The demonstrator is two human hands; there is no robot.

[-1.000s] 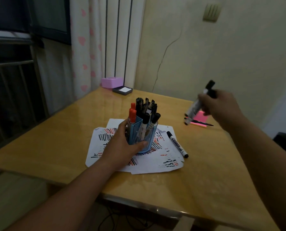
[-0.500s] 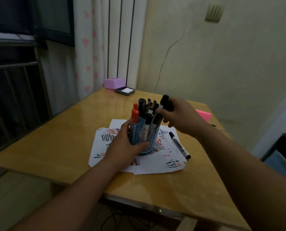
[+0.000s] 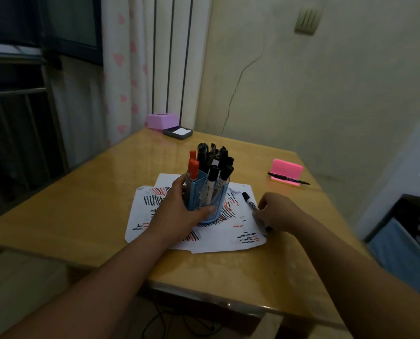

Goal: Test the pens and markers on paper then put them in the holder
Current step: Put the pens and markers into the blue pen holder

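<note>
Marker (image 3: 249, 201) on paper (image 3: 240, 242) in R hand (image 3: 277, 212) pinch; holder (image 3: 220, 201) in L hand (image 3: 179, 214) grip.

A second ago the right hand (image 3: 275, 211) was raised at the desk's 2 o'clock corner, gripping a black-capped marker in front of the pink pad (image 3: 287, 167). Half a second ago it was over the holder (image 3: 220, 200), lowering that marker in at the 2 o'clock side. That marker has now left the hand. The hand has come down onto the paper (image 3: 240, 241) at about the holder's 4 o'clock, and its fingers curl over the lower half of the loose marker (image 3: 250, 203) lying there, which was untouched before. The pink pad and the black pen (image 3: 287, 178) on it show uncovered again.
</note>
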